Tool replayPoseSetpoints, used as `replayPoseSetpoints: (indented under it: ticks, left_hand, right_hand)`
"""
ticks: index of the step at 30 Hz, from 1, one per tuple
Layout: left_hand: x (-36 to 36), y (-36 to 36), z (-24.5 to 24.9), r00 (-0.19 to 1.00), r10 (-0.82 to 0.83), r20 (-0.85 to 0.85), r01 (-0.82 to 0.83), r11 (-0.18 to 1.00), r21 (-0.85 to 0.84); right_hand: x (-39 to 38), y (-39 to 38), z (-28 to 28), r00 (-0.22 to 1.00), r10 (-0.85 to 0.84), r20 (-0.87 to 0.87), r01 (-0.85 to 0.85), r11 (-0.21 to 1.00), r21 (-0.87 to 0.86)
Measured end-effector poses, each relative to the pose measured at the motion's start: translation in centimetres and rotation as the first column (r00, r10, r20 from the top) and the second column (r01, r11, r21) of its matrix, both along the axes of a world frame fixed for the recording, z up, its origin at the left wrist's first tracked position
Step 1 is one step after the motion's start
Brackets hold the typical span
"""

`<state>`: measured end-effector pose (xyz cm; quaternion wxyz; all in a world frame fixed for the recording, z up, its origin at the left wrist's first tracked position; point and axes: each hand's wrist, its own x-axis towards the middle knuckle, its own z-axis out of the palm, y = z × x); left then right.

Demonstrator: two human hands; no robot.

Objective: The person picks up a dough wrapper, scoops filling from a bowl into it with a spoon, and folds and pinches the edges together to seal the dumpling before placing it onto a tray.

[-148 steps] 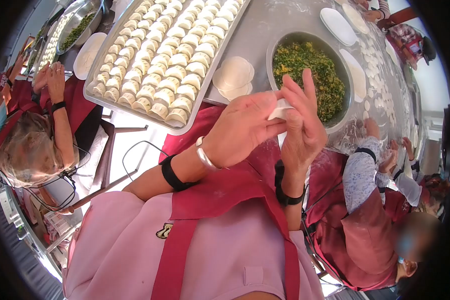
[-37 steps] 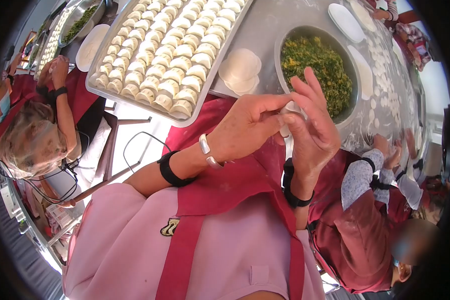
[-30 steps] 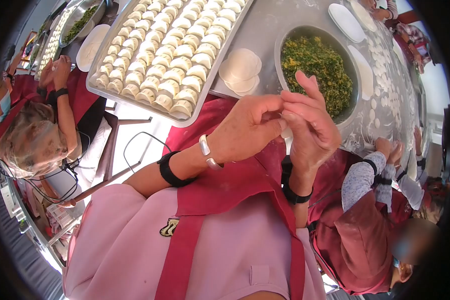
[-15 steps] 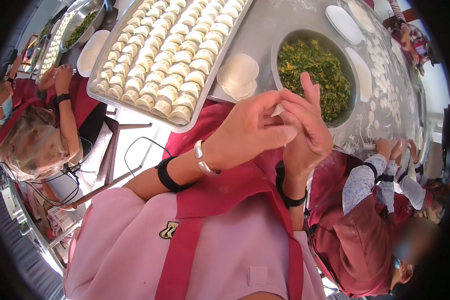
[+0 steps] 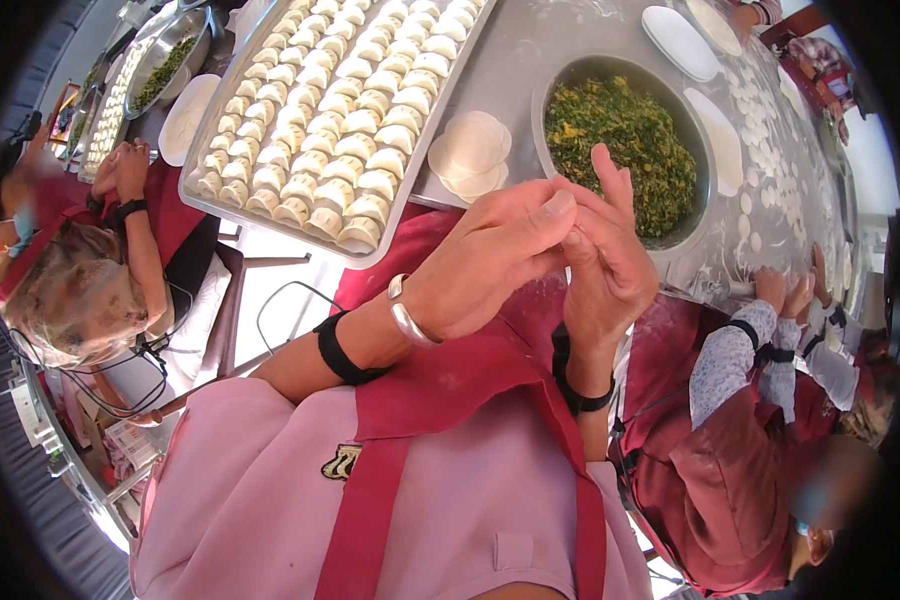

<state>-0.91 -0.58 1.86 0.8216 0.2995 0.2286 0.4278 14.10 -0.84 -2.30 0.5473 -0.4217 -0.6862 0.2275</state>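
My left hand, with a silver bangle at its wrist, meets my right hand in front of my apron. Fingers and thumbs of both are pressed together around something hidden between them; no part of it shows clearly. Just beyond the hands is a metal bowl of chopped green and yellow filling. Left of the bowl, thin round dough wrappers lie in a small overlapping stack on the metal table. Rows of folded dumplings fill a large tray.
White oval plates and many small dough pieces lie on the right of the table. A co-worker in a red apron is at the right. Another person's hands are at the left, near a second filling bowl.
My left thumb has moved up onto the fingertips. The white bit of dough seen between my hands before is now hidden. The view has shifted slightly.
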Motion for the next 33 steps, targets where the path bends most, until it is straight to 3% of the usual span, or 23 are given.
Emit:
replayPoseSetpoints:
  ticks: [2,5,7,9,10,14,16,19,22,26,28,29,33]
  left_hand:
    - [0.0,0.2,0.0,1.000,-0.021,-0.012,0.021,1.000,-0.001]
    - [0.1,0.5,-0.1,1.000,-0.025,-0.001,0.025,0.999,-0.038]
    - [0.2,0.5,-0.1,1.000,-0.009,-0.028,0.006,0.996,-0.086]
    - [0.2,0.3,-0.4,0.999,-0.020,0.037,0.022,0.998,-0.062]
    - [0.3,0.2,-0.4,0.997,-0.024,0.069,0.028,0.998,-0.050]
    - [1.1,-0.2,1.3,0.997,0.029,-0.069,-0.033,0.998,-0.057]
    - [1.2,0.1,0.7,0.995,0.024,-0.098,-0.026,0.999,-0.024]
    - [0.6,1.0,-0.3,0.993,-0.104,0.058,0.107,0.993,-0.043]
    - [1.0,0.6,0.7,0.994,-0.074,0.077,0.082,0.990,-0.111]
    - [2.7,0.3,0.3,0.997,0.010,-0.077,-0.006,0.998,0.062]
    - [3.0,1.2,-0.7,0.993,-0.016,-0.116,0.027,0.995,0.091]
    - [3.6,1.3,-0.8,0.995,-0.012,0.098,0.015,0.999,-0.035]
    - [2.3,3.5,3.0,0.996,-0.064,-0.060,0.063,0.998,-0.008]
  right_hand:
    - [0.1,0.1,0.2,0.997,-0.029,0.075,0.025,0.998,0.052]
    - [-0.1,0.1,0.3,0.999,-0.044,0.029,0.045,0.999,-0.028]
    - [-1.1,-0.4,1.3,0.985,-0.066,-0.159,0.052,0.995,-0.090]
    - [-1.2,-0.7,1.4,0.975,-0.073,-0.210,0.053,0.993,-0.102]
    - [-0.8,-0.6,0.8,0.983,-0.064,-0.169,0.051,0.995,-0.083]
    - [0.5,-0.1,0.2,0.995,-0.045,0.094,0.040,0.998,0.051]
    - [0.2,0.0,0.9,0.989,-0.063,0.132,0.060,0.998,0.023]
    - [-0.3,-0.4,1.9,0.989,-0.130,0.075,0.132,0.991,-0.016]
    - [-0.1,-0.6,1.7,0.976,-0.200,0.090,0.199,0.980,0.021]
    - [1.0,-0.1,1.1,0.897,-0.293,0.329,0.232,0.949,0.212]
    - [1.2,0.2,0.9,0.907,-0.297,0.300,0.248,0.950,0.189]
    - [1.0,0.2,1.0,0.914,-0.294,0.280,0.250,0.951,0.181]
    - [0.8,-1.2,3.1,0.952,-0.296,0.080,0.291,0.954,0.068]
